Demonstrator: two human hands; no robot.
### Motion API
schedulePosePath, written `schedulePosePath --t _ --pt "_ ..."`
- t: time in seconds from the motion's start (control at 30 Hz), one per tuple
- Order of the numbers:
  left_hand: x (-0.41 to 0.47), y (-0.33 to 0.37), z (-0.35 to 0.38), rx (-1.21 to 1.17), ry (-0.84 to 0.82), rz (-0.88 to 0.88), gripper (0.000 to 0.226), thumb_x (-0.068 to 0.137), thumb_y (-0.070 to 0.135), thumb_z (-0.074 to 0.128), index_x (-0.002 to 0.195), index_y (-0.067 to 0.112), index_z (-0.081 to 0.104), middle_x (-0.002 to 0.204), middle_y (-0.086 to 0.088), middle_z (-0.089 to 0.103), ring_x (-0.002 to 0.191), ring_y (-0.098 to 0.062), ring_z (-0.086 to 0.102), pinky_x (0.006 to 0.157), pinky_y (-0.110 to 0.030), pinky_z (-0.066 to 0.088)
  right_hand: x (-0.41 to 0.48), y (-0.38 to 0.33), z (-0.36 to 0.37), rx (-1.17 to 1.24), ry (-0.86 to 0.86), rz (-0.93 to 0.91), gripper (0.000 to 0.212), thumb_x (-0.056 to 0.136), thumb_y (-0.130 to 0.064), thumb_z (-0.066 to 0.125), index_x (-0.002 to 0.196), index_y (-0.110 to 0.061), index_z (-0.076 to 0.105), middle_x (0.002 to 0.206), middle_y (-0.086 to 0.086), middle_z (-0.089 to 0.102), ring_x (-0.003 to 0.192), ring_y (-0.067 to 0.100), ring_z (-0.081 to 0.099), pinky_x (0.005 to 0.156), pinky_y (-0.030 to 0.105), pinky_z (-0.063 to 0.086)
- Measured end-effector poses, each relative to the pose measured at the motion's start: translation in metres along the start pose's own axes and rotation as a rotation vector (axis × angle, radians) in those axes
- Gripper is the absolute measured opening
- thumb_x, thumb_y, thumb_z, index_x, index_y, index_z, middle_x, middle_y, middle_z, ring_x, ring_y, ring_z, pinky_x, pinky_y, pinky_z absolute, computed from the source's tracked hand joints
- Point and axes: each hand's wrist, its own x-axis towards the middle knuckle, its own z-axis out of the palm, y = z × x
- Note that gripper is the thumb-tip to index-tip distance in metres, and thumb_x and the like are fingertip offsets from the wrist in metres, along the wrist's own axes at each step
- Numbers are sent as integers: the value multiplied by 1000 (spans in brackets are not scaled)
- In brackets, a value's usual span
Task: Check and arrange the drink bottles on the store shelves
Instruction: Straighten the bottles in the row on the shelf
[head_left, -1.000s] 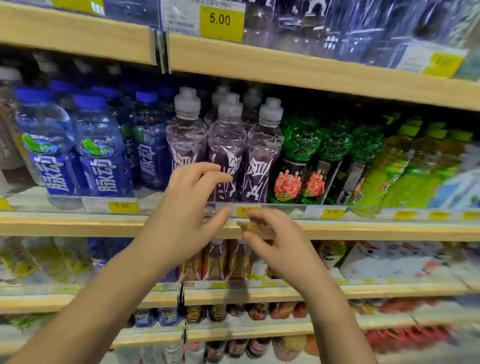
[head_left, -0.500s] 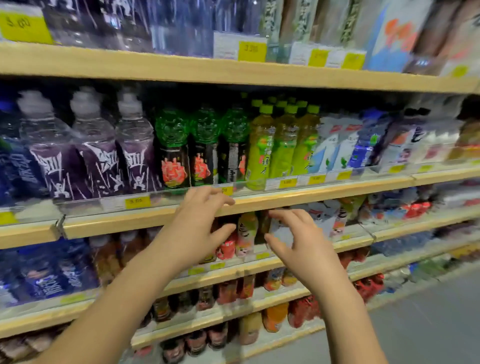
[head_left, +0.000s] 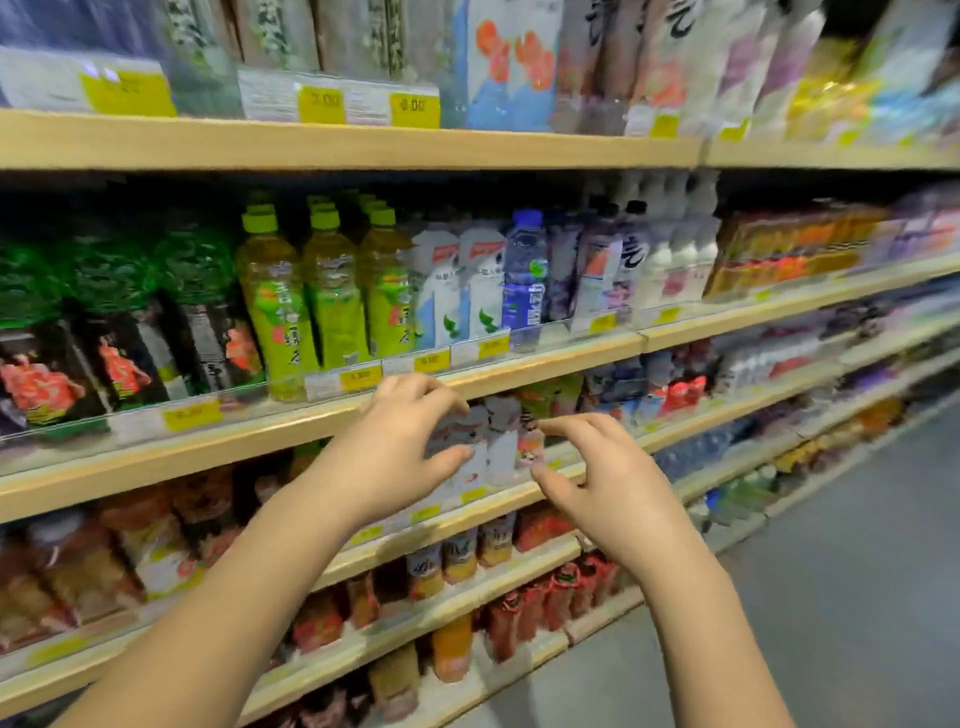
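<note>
Drink bottles fill wooden shelves in front of me. On the middle shelf (head_left: 545, 361) stand dark green bottles (head_left: 119, 312), yellow-green tea bottles (head_left: 332, 296), white bottles (head_left: 462, 286) and a blue-labelled water bottle (head_left: 524, 280). My left hand (head_left: 400, 447) and my right hand (head_left: 602, 483) hover side by side just below that shelf's edge, in front of white and pink bottles (head_left: 498, 441) on the shelf beneath. Both hands have loosely spread, half-curled fingers and hold nothing.
A top shelf (head_left: 363, 145) carries tall cartons and bottles with yellow price tags. Orange packs (head_left: 779, 249) sit at the right of the middle shelf. Lower shelves hold red and orange bottles (head_left: 452, 644). Grey aisle floor (head_left: 831, 597) lies at the right.
My view has slid right along the shelves, from blue and purple bottles past the green ones to white bottles. Both hands travelled with it and stayed free of any bottle.
</note>
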Motion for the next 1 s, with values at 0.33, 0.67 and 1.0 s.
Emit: schedulePosePath --t 0.33,0.67,1.0 --pt "94 -7 49 -45 -2 24 44 89 55 60 127 34 53 129 12 46 128 -13 35 108 -36 36 78 47 -6 -50 -11 -17 44 97 -47 62 138 -37 52 125 -15 49 110 10 55 93 39 51" --pt "171 -39 70 -97 -11 16 44 90 53 60 129 36 51 132 13 44 129 -9 32 107 -32 37 180 75 0 -65 -30 -92 43 97 -47 63 137 -38 53 134 -17 50 124 8 51 95 34 49" --pt "182 -26 76 -10 40 -77 44 90 57 53 129 38 49 129 17 42 126 -5 34 105 -32 40 242 103 -2 55 -43 -261 45 94 -45 65 137 -35 57 135 -19 50 123 5 54 102 35 49"
